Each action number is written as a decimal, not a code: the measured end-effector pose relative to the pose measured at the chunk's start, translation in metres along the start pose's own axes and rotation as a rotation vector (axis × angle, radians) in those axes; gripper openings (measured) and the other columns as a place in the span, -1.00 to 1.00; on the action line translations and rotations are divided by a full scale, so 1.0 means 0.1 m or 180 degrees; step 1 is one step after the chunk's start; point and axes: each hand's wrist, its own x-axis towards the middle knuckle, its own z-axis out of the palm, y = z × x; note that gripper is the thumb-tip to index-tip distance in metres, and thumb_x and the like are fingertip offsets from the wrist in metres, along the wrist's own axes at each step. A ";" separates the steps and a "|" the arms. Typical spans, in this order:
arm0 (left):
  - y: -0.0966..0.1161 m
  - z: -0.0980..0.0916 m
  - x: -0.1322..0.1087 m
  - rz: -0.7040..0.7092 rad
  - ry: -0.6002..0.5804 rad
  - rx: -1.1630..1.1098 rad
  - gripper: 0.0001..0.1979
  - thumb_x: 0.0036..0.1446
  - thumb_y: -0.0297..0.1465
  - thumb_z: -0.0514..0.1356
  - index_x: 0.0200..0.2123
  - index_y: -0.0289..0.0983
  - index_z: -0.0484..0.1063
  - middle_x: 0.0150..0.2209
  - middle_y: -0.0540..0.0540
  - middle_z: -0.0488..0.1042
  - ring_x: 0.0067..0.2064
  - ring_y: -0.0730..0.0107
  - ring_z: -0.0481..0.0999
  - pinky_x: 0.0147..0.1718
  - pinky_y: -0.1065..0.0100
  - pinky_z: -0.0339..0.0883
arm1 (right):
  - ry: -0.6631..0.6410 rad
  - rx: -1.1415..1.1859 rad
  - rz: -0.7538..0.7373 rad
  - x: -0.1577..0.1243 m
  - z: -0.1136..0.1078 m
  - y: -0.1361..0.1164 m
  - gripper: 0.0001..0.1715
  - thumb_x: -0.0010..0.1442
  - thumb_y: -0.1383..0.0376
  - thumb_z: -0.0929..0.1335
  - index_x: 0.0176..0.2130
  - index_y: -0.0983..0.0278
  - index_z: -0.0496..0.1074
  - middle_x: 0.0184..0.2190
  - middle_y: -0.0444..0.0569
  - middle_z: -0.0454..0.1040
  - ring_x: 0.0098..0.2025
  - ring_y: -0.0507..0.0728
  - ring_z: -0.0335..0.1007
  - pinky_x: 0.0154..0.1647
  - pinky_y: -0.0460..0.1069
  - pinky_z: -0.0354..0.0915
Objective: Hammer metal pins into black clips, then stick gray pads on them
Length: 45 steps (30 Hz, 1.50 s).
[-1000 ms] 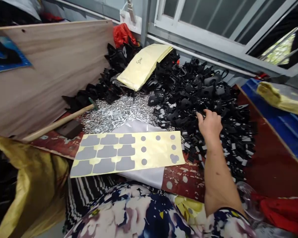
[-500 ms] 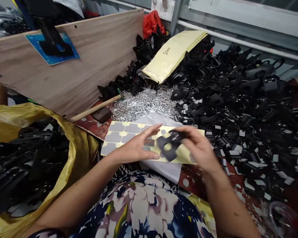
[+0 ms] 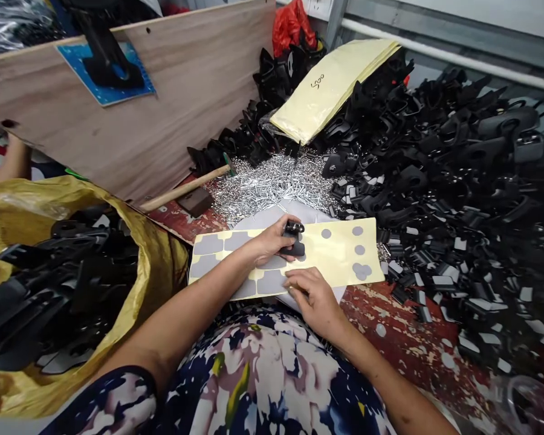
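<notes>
My left hand (image 3: 272,243) is closed round a small black plastic part (image 3: 294,248), holding it above the middle of a pale yellow backing sheet (image 3: 335,254). Part of that piece is hidden by my fingers. Grey stickers cut with a tab cover the left portion of the sheet, and a few grey round ones sit at its right. My right hand (image 3: 315,299) is at the sheet's near edge, thumb and fingertips pinched at the right edge of a grey sticker (image 3: 272,282). Whether the sticker's edge is lifted is hard to see.
Behind the sheet lies a heap of silvery pins (image 3: 272,184), with a wooden-handled hammer (image 3: 185,188) beside it. Black parts (image 3: 435,181) pile up on the right under a yellow sheet stack (image 3: 335,87). A yellow sack (image 3: 156,266) of black pieces stands left, before a wooden board (image 3: 199,78).
The black part has passed from my right hand to my left. My right hand has come down and left to the grey sticker. The view has shifted slightly.
</notes>
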 end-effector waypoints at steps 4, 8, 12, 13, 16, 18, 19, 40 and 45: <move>-0.10 -0.04 0.12 -0.0021 0.0053 -0.0075 -0.43 -0.06 -0.53 0.33 0.04 -0.09 0.30 -0.20 -0.02 0.35 -0.44 0.47 0.44 -0.59 0.33 0.54 | -0.0762 0.0974 0.0338 -0.01 -0.21 -0.24 -0.83 0.31 0.36 0.37 -0.14 0.17 0.56 -0.06 -0.01 0.58 0.05 0.19 0.47 0.14 0.15 0.36; -0.10 -0.07 0.11 0.0089 0.0075 -0.0212 -0.41 -0.09 -0.52 0.37 0.04 -0.10 0.33 -0.26 0.02 0.35 -0.45 0.49 0.39 -0.55 0.34 0.52 | -0.1113 0.1430 0.0141 -0.01 -0.46 -0.44 -0.78 0.22 0.32 0.47 -0.09 0.15 0.56 -0.10 -0.05 0.57 -0.02 0.17 0.49 0.09 0.09 0.39; -0.04 -0.01 -0.07 0.0119 0.0024 -0.0655 -0.39 -0.05 -0.41 0.48 0.07 -0.07 0.38 -0.27 0.02 0.38 -0.38 0.46 0.42 -0.45 0.42 0.44 | 0.0882 0.0876 0.0260 0.15 -0.55 -0.24 -0.83 0.22 0.38 0.43 -0.16 0.16 0.50 -0.29 -0.10 0.52 -0.18 0.12 0.46 -0.05 0.05 0.38; -0.02 0.01 -0.14 0.0077 -0.0042 -0.0817 -0.41 -0.02 -0.36 0.49 0.08 -0.06 0.40 -0.24 0.01 0.40 -0.35 0.45 0.43 -0.43 0.43 0.43 | 0.1118 0.0874 0.0278 0.20 -0.54 -0.15 -0.81 0.20 0.37 0.44 -0.15 0.16 0.49 -0.31 -0.11 0.51 -0.20 0.12 0.45 -0.07 0.04 0.38; -0.01 0.09 -0.32 -0.0011 -0.0154 -0.1261 -0.54 0.10 -0.19 0.43 0.05 -0.07 0.46 -0.10 -0.06 0.44 -0.28 0.39 0.46 -0.35 0.36 0.46 | 0.1320 0.1039 0.0314 0.29 -0.49 0.04 -0.77 0.18 0.34 0.47 -0.13 0.17 0.49 -0.29 -0.10 0.51 -0.19 0.11 0.45 -0.07 0.04 0.39; -0.02 0.13 -0.38 -0.0019 -0.0158 -0.1410 -0.60 0.17 -0.12 0.36 0.03 -0.10 0.49 -0.05 -0.10 0.44 -0.24 0.31 0.48 -0.31 0.27 0.50 | 0.1359 0.1035 0.0337 0.32 -0.44 0.08 -0.80 0.20 0.31 0.46 -0.13 0.18 0.49 -0.28 -0.09 0.51 -0.17 0.12 0.46 -0.05 0.06 0.39; -0.03 0.15 -0.40 -0.0031 -0.0177 -0.1442 -0.61 0.20 -0.10 0.33 0.03 -0.11 0.49 -0.05 -0.12 0.44 -0.22 0.27 0.48 -0.31 0.24 0.51 | 0.1350 0.1026 0.0337 0.32 -0.42 0.08 -0.81 0.20 0.30 0.46 -0.13 0.18 0.49 -0.27 -0.08 0.51 -0.17 0.12 0.46 -0.04 0.06 0.40; -0.07 0.20 -0.40 0.0023 -0.0380 -0.1485 -0.63 0.24 -0.10 0.28 0.05 -0.10 0.45 -0.15 -0.11 0.40 -0.30 0.32 0.43 -0.34 0.21 0.52 | 0.1282 0.0480 0.0136 0.38 -0.30 -0.03 -0.90 0.26 0.32 0.40 -0.17 0.19 0.49 -0.27 -0.08 0.54 -0.19 0.13 0.49 -0.06 0.05 0.42; -0.06 0.18 -0.45 0.0023 -0.0409 -0.1427 -0.63 0.21 -0.20 0.31 0.07 -0.07 0.44 -0.08 -0.11 0.40 -0.22 0.30 0.46 -0.30 0.22 0.52 | 0.1334 0.0213 0.0040 0.38 -0.33 -0.13 -0.93 0.27 0.33 0.38 -0.19 0.18 0.46 -0.29 -0.09 0.54 -0.21 0.14 0.50 -0.10 0.05 0.43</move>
